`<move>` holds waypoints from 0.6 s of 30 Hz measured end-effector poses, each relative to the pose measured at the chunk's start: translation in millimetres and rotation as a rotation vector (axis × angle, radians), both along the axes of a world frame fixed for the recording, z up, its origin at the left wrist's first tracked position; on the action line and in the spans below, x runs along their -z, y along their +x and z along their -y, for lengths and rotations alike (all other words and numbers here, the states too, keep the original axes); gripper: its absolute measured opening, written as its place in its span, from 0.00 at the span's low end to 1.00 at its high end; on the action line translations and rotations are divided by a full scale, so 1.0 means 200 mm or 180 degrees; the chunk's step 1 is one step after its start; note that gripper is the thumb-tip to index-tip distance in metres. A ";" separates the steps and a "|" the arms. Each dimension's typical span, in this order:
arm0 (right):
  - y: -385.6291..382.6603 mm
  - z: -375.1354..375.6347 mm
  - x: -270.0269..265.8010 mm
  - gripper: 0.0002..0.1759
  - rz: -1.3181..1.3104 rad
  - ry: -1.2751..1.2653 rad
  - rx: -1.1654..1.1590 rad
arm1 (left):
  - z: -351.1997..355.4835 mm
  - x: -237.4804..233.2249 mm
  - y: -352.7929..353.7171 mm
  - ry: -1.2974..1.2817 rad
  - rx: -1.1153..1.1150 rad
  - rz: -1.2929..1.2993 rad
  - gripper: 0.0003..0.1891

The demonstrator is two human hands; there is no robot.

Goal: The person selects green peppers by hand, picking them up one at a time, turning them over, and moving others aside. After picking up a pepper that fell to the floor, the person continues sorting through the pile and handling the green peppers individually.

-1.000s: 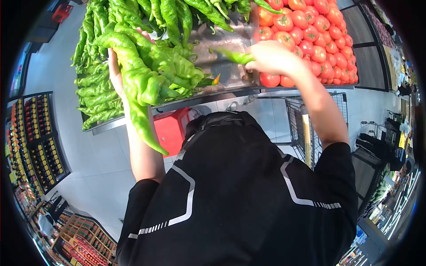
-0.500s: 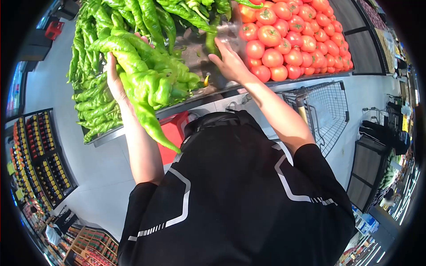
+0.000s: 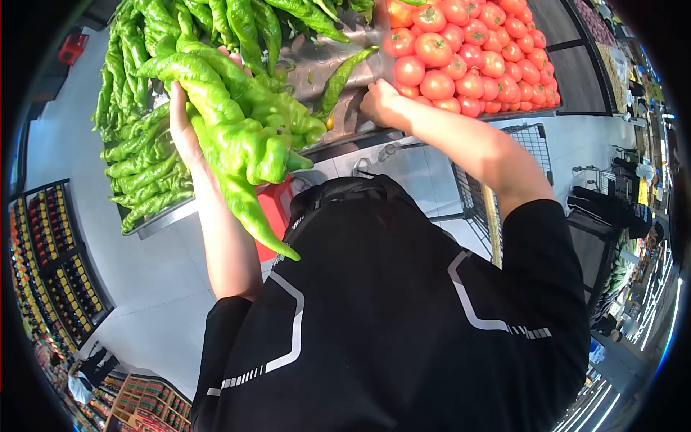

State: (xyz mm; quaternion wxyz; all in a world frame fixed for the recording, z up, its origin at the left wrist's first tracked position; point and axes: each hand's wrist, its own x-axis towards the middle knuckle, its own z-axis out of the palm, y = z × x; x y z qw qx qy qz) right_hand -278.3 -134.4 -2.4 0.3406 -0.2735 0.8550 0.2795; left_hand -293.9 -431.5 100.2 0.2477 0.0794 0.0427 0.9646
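My left hand is closed around a thick bunch of long green peppers, with one pepper hanging down in front of my shirt. Most of its fingers are hidden behind the bunch. My right hand rests low over the metal display tray, by its front edge and beside the tomatoes. Its fingers are curled in, and whether they hold anything is hidden. A single green pepper lies slantwise on the tray between the bunch and my right hand.
More green peppers are stacked at the left and back of the stand. A wire shopping cart stands at the right, below my forearm. Something red is beneath the stand's front. Shelves of jars line the left side.
My right hand has gone from outstretched fingers to curled ones and moved toward the tray's front edge. The single pepper has shifted and now slants. The left hand still holds the bunch.
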 end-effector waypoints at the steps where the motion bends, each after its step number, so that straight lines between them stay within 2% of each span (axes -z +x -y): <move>1: -0.01 0.00 0.00 0.14 0.0020 0.0001 0.0000 | 0.00 0.01 0.01 0.0077 0.0041 -0.0133 0.38; 3: -0.03 0.00 -0.01 0.13 0.0547 -0.0163 -0.0244 | 0.00 0.01 0.02 0.0205 0.0069 -0.0129 0.38; 5: 0.00 0.01 -0.03 0.13 0.0352 -0.0320 -0.0374 | 0.00 0.02 0.02 0.0180 -0.0044 -0.0177 0.38; 8: -0.03 0.00 -0.10 0.15 0.0652 -0.0400 -0.0449 | -0.01 0.01 0.04 0.0239 0.0025 -0.0154 0.37; 10: -0.04 -0.03 -0.11 0.25 0.0901 -0.0814 0.0244 | -0.02 0.02 0.04 0.0215 -0.0013 -0.0197 0.37; 13: 0.00 -0.05 -0.09 0.21 0.0514 -0.1132 0.0737 | -0.04 0.05 0.03 0.0184 0.0017 -0.0186 0.37; 15: -0.01 -0.08 -0.09 0.17 0.0241 -0.1305 0.0797 | -0.03 0.05 0.01 0.0159 0.0101 -0.0098 0.36; 16: 0.02 -0.10 -0.16 0.15 -0.0085 -0.1965 0.0927 | -0.11 -0.07 0.05 -0.1361 -0.0923 0.0457 0.36; 17: 0.06 -0.11 -0.23 0.13 -0.0409 -0.2630 0.1071 | -0.12 -0.08 0.06 -0.1383 -0.0922 0.0452 0.36; 18: 0.08 -0.12 -0.34 0.11 -0.0437 -0.2614 0.1206 | -0.13 -0.09 0.06 -0.1417 -0.0925 0.0509 0.36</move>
